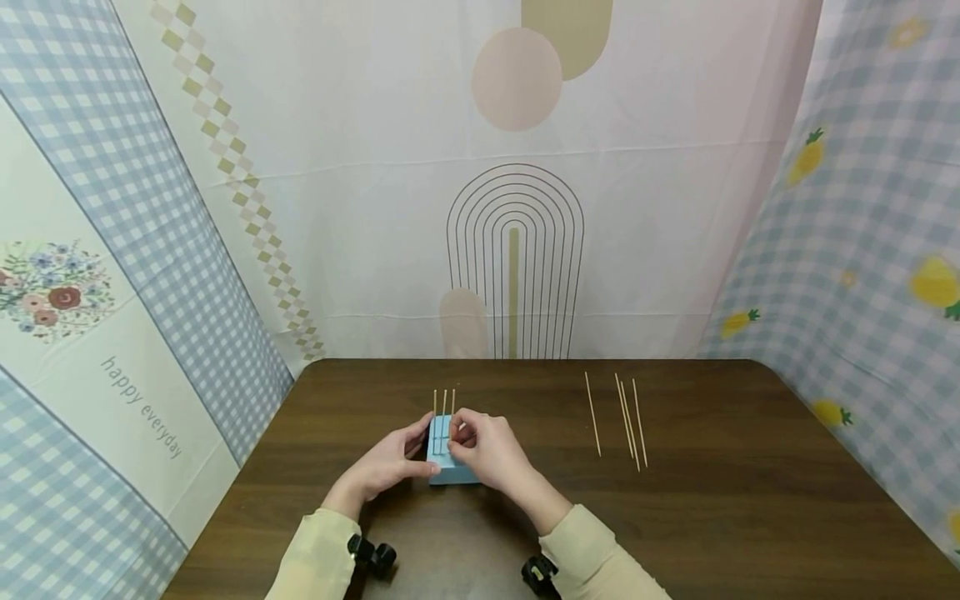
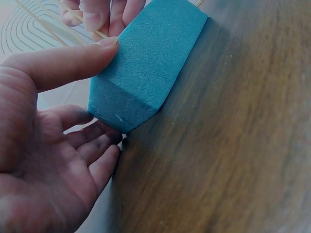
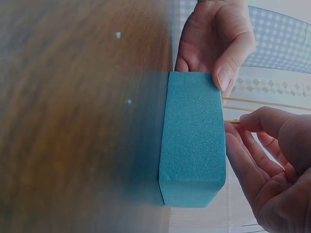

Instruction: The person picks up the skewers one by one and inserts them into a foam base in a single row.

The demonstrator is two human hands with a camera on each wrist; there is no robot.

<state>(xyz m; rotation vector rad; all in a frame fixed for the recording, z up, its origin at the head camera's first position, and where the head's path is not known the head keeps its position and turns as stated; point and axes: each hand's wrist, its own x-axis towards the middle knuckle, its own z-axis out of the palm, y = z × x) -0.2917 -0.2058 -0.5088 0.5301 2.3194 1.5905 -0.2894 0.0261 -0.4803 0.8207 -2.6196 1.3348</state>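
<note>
A light-blue foam block (image 1: 454, 476) rests on the table with thin wooden skewers (image 1: 444, 402) standing upright from its top. My left hand (image 1: 385, 463) holds the block at its left end, thumb (image 2: 97, 57) on the near top edge and fingers around the side. With thumb and index finger, my right hand (image 1: 491, 450) pinches the rightmost skewer (image 3: 233, 122) low down, close over the block's top. Two other skewers (image 3: 267, 102) stand to the left of the pinched one. The pinched skewer's lower tip is hidden.
Several loose skewers (image 1: 628, 421) lie on the brown wooden table (image 1: 720, 500), to the right of the block. Patterned cloths (image 1: 360, 250) hang behind the table and along both sides. Each wrist wears a black camera (image 1: 372, 557).
</note>
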